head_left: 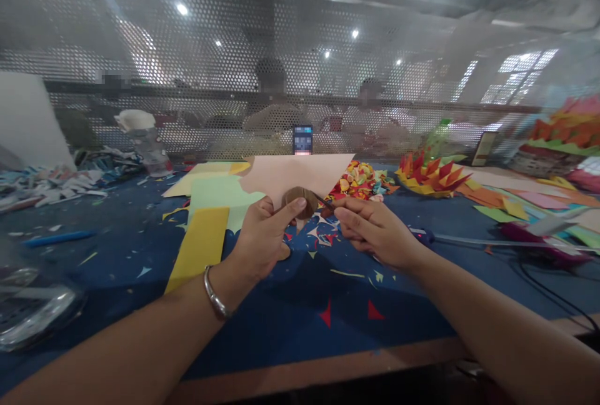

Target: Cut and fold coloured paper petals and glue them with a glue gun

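Note:
My left hand (pixel 262 236), wearing a silver bangle, is closed, with its thumb pressed on a brown round piece (pixel 299 197) against a pale pink sheet of paper (pixel 300 170). The sheet stands tilted up and its left edge is cut in scallops. My right hand (pixel 375 230) is closed around scissors (pixel 324 203); only a thin dark blade shows, touching the right rim of the round piece, and the handles are hidden in the fingers. A small round piece (pixel 284 252) is partly visible below my left hand.
Yellow (pixel 199 249) and green paper (pixel 218 195) lie left, near a blue pen (pixel 59 239). Coloured cut pieces (pixel 360 180), an orange paper flower (pixel 434 177) and a glue gun (pixel 544 236) with its cord are at right. Scraps dot the blue table (pixel 281 324); a perforated screen (pixel 210 36) stands behind.

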Demonstrator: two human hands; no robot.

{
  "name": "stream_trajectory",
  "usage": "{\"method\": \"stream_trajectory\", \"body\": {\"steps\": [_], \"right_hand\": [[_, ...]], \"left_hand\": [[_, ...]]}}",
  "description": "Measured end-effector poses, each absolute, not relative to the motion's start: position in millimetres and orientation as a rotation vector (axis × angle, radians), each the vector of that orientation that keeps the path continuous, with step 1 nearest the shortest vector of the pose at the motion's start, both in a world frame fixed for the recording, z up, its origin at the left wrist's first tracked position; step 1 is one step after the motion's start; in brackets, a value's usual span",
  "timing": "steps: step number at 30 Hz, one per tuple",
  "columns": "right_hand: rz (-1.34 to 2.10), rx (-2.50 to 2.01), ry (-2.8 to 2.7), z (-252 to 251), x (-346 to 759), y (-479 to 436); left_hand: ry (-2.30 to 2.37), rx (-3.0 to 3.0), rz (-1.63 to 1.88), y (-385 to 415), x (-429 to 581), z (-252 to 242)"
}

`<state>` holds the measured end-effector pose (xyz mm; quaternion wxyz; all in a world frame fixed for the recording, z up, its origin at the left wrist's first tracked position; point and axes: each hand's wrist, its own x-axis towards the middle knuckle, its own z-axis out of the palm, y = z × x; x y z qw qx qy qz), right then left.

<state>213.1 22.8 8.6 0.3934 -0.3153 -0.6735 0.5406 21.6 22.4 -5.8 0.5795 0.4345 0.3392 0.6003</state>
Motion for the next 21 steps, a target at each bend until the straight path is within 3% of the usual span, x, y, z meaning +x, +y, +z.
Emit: {"method": "stream_trajectory", "body": {"steps": [21], "right_hand": [[1.394, -0.789, -1.684, 5.8, 210.8, 23.5]], "left_hand": [[0.788, 1.098, 1.513, 19.3, 24.0, 0.5]]}}
